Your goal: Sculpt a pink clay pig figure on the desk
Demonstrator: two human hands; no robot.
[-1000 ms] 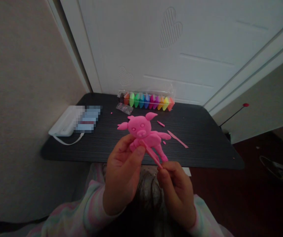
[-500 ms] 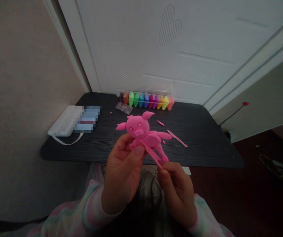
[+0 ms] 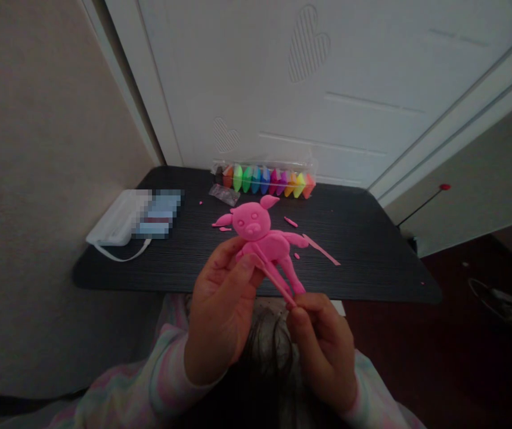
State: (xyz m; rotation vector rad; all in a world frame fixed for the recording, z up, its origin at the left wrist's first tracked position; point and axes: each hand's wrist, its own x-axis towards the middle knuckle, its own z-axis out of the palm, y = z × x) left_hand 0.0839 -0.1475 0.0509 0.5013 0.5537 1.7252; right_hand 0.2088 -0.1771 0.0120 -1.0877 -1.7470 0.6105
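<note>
A pink clay pig figure with two ears, a snout, arms and legs is held up above the near edge of the table. My left hand is closed on its side, thumb in front and fingers behind. My right hand pinches the lower end of a thin pink modelling tool. The tool slants up to the left, and its upper end meets the figure's side beside my left thumb. My left fingers hide part of the figure's arm on that side.
On the dark table lie another pink modelling tool and several small pink clay bits. A clear pack of coloured clay stands at the back by a crumpled plastic wrapper. A white corded device is at left.
The figure has turned slightly, its head shifting up and to the right. The tool stays against its side, and both hands have hardly moved.
</note>
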